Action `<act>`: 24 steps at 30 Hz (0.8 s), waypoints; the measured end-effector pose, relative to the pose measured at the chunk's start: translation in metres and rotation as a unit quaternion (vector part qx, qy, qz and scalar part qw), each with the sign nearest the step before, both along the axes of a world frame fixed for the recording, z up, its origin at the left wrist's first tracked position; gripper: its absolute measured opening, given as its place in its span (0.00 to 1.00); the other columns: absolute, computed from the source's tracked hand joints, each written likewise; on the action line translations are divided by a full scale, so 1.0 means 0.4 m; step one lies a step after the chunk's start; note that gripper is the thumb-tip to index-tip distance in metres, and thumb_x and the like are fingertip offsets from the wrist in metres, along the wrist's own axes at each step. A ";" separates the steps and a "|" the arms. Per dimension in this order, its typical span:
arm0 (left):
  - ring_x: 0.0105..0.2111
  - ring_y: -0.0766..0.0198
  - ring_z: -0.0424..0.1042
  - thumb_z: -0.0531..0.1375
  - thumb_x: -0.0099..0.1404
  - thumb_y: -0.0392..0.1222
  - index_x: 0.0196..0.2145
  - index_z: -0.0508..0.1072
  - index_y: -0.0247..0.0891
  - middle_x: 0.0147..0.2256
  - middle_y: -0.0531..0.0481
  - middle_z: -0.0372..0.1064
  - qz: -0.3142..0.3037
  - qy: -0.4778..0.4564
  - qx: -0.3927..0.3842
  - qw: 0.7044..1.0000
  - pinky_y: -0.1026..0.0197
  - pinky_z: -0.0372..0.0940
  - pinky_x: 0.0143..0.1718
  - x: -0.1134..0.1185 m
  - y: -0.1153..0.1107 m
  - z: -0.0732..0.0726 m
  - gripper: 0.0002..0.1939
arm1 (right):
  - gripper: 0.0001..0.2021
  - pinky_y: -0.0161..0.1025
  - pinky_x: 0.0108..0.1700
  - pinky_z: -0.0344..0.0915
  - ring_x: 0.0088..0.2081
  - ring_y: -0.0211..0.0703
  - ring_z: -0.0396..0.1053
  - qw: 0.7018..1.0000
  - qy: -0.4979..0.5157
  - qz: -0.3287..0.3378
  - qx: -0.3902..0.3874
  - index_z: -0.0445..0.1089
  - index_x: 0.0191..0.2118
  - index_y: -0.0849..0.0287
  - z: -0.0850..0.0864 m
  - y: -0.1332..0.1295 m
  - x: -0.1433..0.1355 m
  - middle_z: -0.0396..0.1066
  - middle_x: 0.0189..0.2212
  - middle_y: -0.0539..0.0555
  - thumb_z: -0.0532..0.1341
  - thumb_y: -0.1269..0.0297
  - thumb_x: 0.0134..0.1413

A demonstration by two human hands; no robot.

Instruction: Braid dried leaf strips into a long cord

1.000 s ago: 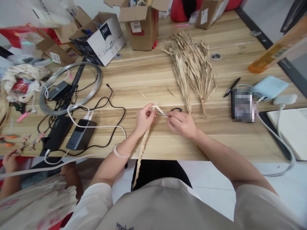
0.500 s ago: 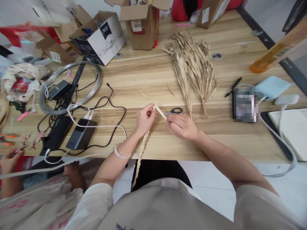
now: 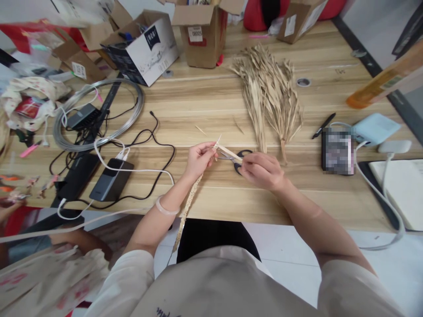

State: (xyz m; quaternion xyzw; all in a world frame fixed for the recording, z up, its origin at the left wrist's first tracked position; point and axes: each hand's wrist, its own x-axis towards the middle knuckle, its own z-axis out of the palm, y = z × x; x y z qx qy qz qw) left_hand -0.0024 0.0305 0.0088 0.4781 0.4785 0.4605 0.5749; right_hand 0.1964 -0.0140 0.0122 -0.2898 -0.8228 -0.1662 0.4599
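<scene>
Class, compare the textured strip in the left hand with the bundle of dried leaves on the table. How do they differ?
Shape: the textured strip is one long, narrow length; the dried leaves spread into a wide fan.
Colour: the textured strip is pale cream, the dried leaves a duller tan.
Pose: the textured strip hangs from the left hand past the table edge; the dried leaves lie on the table.
Both are beige-toned.

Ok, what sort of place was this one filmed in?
Probably a shared craft workroom: dried leaves and scissors lie on a wooden table, the left hand holds a pale textured strip, and another person is alongside.
</scene>
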 end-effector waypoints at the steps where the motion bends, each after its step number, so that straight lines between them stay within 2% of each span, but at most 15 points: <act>1: 0.11 0.77 0.55 0.64 0.51 0.38 0.37 0.75 0.29 0.18 0.54 0.68 0.000 -0.009 -0.006 1.000 0.70 0.48 0.12 -0.001 0.000 0.005 0.15 | 0.13 0.33 0.27 0.68 0.27 0.36 0.69 1.000 0.012 0.000 0.000 0.57 0.24 0.55 0.001 0.000 0.000 0.71 0.25 0.50 0.61 0.77 0.47; 7: 0.10 0.77 0.55 0.63 0.49 0.36 0.32 0.74 0.30 0.17 0.55 0.68 -0.012 -0.064 -0.035 0.997 0.70 0.46 0.12 -0.008 0.004 0.022 0.11 | 0.13 0.33 0.24 0.67 0.25 0.37 0.69 0.997 0.068 0.024 0.002 0.58 0.23 0.54 0.015 -0.001 -0.006 0.70 0.24 0.50 0.61 0.79 0.44; 9: 0.10 0.77 0.55 0.62 0.49 0.36 0.31 0.74 0.30 0.17 0.55 0.68 -0.017 -0.079 -0.046 0.996 0.70 0.46 0.11 -0.011 0.006 0.023 0.10 | 0.12 0.34 0.24 0.67 0.26 0.38 0.69 0.996 0.077 0.047 -0.023 0.59 0.23 0.54 0.021 -0.002 -0.004 0.70 0.24 0.51 0.60 0.79 0.45; 11: 0.10 0.77 0.56 0.62 0.49 0.36 0.30 0.73 0.30 0.17 0.55 0.68 -0.015 -0.075 -0.047 0.996 0.70 0.47 0.11 -0.013 0.007 0.023 0.09 | 0.10 0.35 0.25 0.68 0.27 0.38 0.70 0.987 0.071 0.100 -0.107 0.62 0.25 0.55 0.031 -0.004 0.000 0.71 0.26 0.51 0.60 0.77 0.47; 14: 0.10 0.77 0.57 0.63 0.50 0.36 0.29 0.72 0.30 0.17 0.54 0.69 -0.010 -0.053 -0.034 0.998 0.70 0.50 0.11 -0.010 0.002 0.021 0.08 | 0.02 0.40 0.34 0.71 0.33 0.42 0.72 0.935 0.070 0.197 -0.288 0.69 0.31 0.58 0.042 -0.006 0.006 0.73 0.31 0.55 0.60 0.70 0.53; 16: 0.10 0.76 0.57 0.63 0.50 0.37 0.30 0.71 0.30 0.18 0.54 0.69 -0.021 -0.050 -0.032 0.998 0.70 0.51 0.12 -0.004 -0.005 0.016 0.08 | 0.07 0.43 0.40 0.71 0.38 0.44 0.73 0.916 0.116 0.189 -0.335 0.72 0.36 0.58 0.037 -0.003 0.005 0.73 0.35 0.57 0.56 0.67 0.57; 18: 0.11 0.76 0.59 0.64 0.50 0.37 0.30 0.71 0.30 0.18 0.53 0.70 -0.045 -0.051 -0.035 0.997 0.70 0.53 0.12 0.004 -0.016 0.010 0.09 | 0.10 0.44 0.43 0.70 0.41 0.44 0.72 0.930 0.157 0.122 -0.309 0.73 0.40 0.57 0.016 0.005 0.000 0.73 0.37 0.57 0.54 0.68 0.59; 20: 0.12 0.75 0.60 0.64 0.51 0.38 0.31 0.71 0.30 0.19 0.53 0.70 -0.074 -0.046 -0.039 0.995 0.70 0.54 0.13 0.011 -0.028 0.003 0.10 | 0.11 0.43 0.44 0.70 0.42 0.44 0.72 0.953 0.136 0.065 -0.262 0.73 0.43 0.55 -0.013 0.016 -0.005 0.73 0.39 0.56 0.55 0.69 0.59; 24: 0.13 0.76 0.61 0.63 0.53 0.37 0.33 0.72 0.30 0.21 0.52 0.71 -0.116 -0.020 -0.030 0.993 0.71 0.56 0.14 0.019 -0.048 -0.004 0.09 | 0.13 0.41 0.42 0.69 0.43 0.43 0.72 0.980 0.032 0.045 -0.192 0.72 0.46 0.53 -0.046 0.029 -0.011 0.74 0.40 0.56 0.56 0.70 0.58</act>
